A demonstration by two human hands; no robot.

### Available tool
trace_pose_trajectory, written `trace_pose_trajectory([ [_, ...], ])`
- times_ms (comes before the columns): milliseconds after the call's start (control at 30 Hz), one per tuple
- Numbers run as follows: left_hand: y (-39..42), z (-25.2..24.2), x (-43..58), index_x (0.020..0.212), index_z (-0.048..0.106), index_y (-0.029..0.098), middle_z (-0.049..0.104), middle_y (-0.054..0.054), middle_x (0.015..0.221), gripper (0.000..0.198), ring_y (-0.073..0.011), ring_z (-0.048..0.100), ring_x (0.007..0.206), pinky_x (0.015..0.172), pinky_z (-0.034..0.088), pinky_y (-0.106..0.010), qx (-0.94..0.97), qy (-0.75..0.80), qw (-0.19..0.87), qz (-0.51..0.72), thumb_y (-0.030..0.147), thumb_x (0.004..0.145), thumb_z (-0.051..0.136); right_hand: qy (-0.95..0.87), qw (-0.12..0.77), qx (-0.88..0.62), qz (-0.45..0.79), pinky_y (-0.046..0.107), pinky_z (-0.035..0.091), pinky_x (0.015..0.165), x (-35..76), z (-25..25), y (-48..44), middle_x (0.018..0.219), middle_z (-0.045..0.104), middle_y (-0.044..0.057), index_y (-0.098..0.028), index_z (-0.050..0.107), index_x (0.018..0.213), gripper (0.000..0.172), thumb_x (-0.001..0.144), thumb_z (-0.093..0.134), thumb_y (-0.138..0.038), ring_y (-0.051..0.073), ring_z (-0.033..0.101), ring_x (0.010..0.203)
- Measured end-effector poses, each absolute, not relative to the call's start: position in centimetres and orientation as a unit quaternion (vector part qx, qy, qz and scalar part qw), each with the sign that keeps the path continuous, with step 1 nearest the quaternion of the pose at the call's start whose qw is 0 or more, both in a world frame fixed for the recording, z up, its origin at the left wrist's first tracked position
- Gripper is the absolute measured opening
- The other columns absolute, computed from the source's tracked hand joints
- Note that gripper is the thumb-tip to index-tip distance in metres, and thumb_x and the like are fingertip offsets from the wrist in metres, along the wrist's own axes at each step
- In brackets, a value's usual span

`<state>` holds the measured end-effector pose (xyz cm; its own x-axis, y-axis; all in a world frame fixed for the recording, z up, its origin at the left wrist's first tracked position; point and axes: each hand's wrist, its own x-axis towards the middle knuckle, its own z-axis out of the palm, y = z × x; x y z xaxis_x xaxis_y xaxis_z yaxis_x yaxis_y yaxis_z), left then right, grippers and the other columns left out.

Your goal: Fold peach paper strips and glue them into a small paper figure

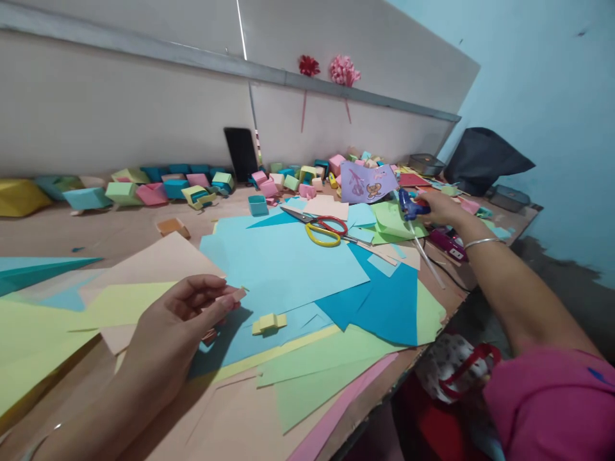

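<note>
My left hand [189, 314] hovers over the paper-covered table with its fingers pinched together; a small pink bit shows under the fingertips, too small to name. A small folded yellow paper piece [269, 323] lies just right of it on a light blue sheet [283, 262]. My right hand [439, 208] reaches far right and grips a blue glue gun [409, 206] with a clear glue stick [429, 261] sticking out behind it. Scissors [321, 229] with red and yellow handles lie between the two hands.
Loose coloured paper sheets cover the wooden table [120, 230]. Several folded paper boxes [158, 187] line the back wall beside a dark phone [241, 153]. A purple card [366, 182], a black bag [483, 157] and two paper flowers [327, 68] stand at the back right.
</note>
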<state>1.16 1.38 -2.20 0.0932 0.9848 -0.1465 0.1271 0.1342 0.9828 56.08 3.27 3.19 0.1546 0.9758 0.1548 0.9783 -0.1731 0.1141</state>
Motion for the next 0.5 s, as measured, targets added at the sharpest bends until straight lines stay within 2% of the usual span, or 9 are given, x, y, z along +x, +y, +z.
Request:
trace_pose_trajectory([
  [100,1.4,-2.3,1.1,0.093,0.059,0.023,0.070,-0.006,0.088,0.053,-0.0195,0.062,0.082,0.043,0.038,-0.014,0.515,0.537,0.526,0.411,0.047,0.054,0.086,-0.646,0.019,-0.757,-0.101,0.037,0.044,0.085,54.5,3.0,3.2,0.112,0.063,0.018,-0.014,0.066,0.106,0.040,0.066,0.067,-0.016,0.032,0.058,0.104],
  [167,1.3,-2.2,1.2,0.092,0.059,0.022,0.070,-0.007,0.088,0.055,-0.0196,0.062,0.080,0.041,0.037,-0.014,0.513,0.539,0.524,0.414,0.047,0.052,0.086,-0.664,0.052,-0.739,-0.098,0.041,0.041,0.093,52.6,2.6,2.6,0.119,0.060,0.019,-0.015,0.068,0.100,0.029,0.073,0.065,-0.024,0.033,0.054,0.111],
  [200,1.2,-2.1,1.3,0.093,0.059,0.022,0.070,-0.007,0.089,0.055,-0.0195,0.062,0.079,0.041,0.037,-0.014,0.513,0.540,0.525,0.413,0.047,0.052,0.085,-0.685,0.070,-0.720,-0.085,0.040,0.039,0.096,51.5,2.3,2.2,0.120,0.060,0.016,-0.018,0.068,0.096,0.026,0.073,0.065,-0.030,0.031,0.053,0.113],
  [267,1.0,-1.7,1.5,0.092,0.059,0.022,0.069,-0.006,0.088,0.052,-0.0191,0.061,0.078,0.041,0.036,-0.015,0.512,0.540,0.526,0.412,0.046,0.055,0.085,-0.721,0.133,-0.680,-0.026,0.041,0.039,0.097,49.7,1.7,1.3,0.114,0.063,0.013,-0.019,0.069,0.084,0.027,0.063,0.074,-0.036,0.031,0.054,0.110],
  [300,1.0,-1.6,1.6,0.092,0.059,0.021,0.068,-0.005,0.087,0.050,-0.0185,0.060,0.077,0.042,0.036,-0.015,0.514,0.539,0.526,0.411,0.046,0.056,0.084,-0.719,0.149,-0.679,-0.017,0.041,0.040,0.095,49.1,1.5,1.1,0.108,0.065,0.011,-0.019,0.068,0.076,0.023,0.061,0.074,-0.036,0.030,0.056,0.105],
  [367,0.8,-1.3,1.7,0.091,0.059,0.021,0.067,-0.004,0.085,0.047,-0.0169,0.059,0.076,0.043,0.036,-0.015,0.516,0.540,0.526,0.407,0.044,0.058,0.084,-0.690,0.190,-0.698,-0.016,0.040,0.045,0.086,48.7,1.5,1.0,0.090,0.066,0.010,-0.019,0.062,0.066,0.018,0.067,0.067,-0.036,0.027,0.060,0.091],
  [500,0.8,-1.1,1.6,0.091,0.059,0.022,0.068,-0.004,0.086,0.045,-0.0154,0.058,0.075,0.044,0.035,-0.014,0.513,0.541,0.532,0.402,0.042,0.059,0.084,-0.611,0.273,-0.743,-0.012,0.033,0.048,0.060,49.8,2.5,2.5,0.062,0.057,0.004,-0.019,0.056,0.070,0.023,0.081,0.050,-0.039,0.019,0.057,0.062],
])
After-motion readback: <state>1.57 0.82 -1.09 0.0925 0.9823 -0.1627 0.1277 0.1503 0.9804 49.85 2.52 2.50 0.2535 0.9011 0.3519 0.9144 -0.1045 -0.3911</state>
